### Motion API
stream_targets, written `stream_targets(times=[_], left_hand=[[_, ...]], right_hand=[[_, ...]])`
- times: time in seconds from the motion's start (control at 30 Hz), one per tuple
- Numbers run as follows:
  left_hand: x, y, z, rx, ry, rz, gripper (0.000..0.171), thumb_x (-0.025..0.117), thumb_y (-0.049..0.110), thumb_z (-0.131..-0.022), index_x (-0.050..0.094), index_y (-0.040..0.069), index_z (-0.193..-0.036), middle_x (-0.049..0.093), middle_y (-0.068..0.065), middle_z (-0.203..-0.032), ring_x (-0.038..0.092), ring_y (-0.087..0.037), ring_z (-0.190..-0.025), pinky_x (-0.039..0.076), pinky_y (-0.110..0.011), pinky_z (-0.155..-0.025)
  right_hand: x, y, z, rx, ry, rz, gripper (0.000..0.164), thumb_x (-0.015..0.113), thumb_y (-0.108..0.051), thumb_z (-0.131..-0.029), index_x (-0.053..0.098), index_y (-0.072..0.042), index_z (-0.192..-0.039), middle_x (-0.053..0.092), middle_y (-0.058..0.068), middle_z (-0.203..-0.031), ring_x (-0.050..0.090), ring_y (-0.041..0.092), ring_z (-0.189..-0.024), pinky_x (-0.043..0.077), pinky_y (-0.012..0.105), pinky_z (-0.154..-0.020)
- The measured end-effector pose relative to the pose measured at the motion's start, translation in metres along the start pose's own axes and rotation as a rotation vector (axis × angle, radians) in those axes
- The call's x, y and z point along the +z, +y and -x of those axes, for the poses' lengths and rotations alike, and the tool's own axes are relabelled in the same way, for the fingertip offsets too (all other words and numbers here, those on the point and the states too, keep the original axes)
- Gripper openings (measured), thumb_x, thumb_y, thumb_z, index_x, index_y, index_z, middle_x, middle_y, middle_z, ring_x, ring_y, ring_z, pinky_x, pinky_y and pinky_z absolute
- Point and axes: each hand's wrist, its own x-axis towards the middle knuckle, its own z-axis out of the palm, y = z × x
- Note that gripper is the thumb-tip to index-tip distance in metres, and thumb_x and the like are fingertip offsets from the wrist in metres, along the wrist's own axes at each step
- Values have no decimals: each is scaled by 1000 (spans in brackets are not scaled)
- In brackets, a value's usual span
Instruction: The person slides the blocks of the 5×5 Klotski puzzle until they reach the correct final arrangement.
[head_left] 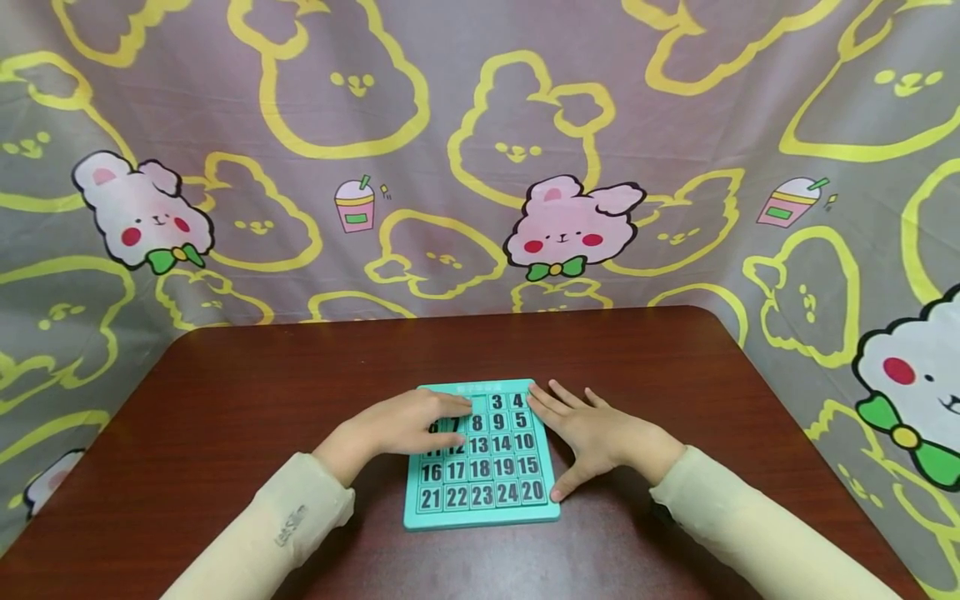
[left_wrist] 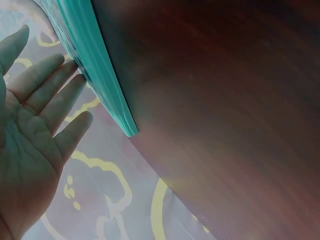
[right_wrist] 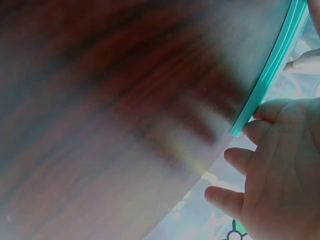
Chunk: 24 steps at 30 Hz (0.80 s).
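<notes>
A turquoise sliding number puzzle (head_left: 480, 524) lies flat on the table, its square tiles printed with black numbers. In the top row a gap (head_left: 480, 404) shows left of the tile marked 3 (head_left: 497, 402). My left hand (head_left: 401, 421) reaches over the upper left tiles, fingers extended, the fingertips right at the gap; it hides the top left corner. Spread along the puzzle's right side is my right hand (head_left: 607, 433), fingertips at the upper edge and thumb near the lower corner. In the right wrist view, its fingers (right_wrist: 272, 110) meet the puzzle's side wall (right_wrist: 267, 75).
The dark reddish wooden table (head_left: 285, 375) has rounded far corners. Behind it and along both sides hangs a grey curtain (head_left: 442, 183) with yellow outlines and cartoon rabbits. Both forearms, in pale sleeves (head_left: 262, 521), come in from the near edge.
</notes>
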Motion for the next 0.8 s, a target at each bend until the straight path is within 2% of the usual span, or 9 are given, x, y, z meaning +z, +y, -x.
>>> stream_targets(times=[0.43, 0.8], left_hand=[[0, -7, 10, 7, 25, 10, 52, 63, 36, -97, 56, 9, -141, 57, -5, -145, 50, -22, -138, 45, -42, -110], [-6, 2, -2, 26, 24, -7, 52, 66, 35, -95, 59, 8, -139, 59, -6, -143, 53, -21, -136, 46, -42, -109]], right_hand=[[1, 1, 1, 8, -2, 8, 136, 73, -80, -59, 6, -20, -161, -5, -4, -169, -4, 29, -157, 8, 69, -118], [1, 0, 2, -2, -4, -5, 135, 72, -81, -60, 6, -20, -162, -5, -4, -169, -3, 30, -157, 8, 70, -118]])
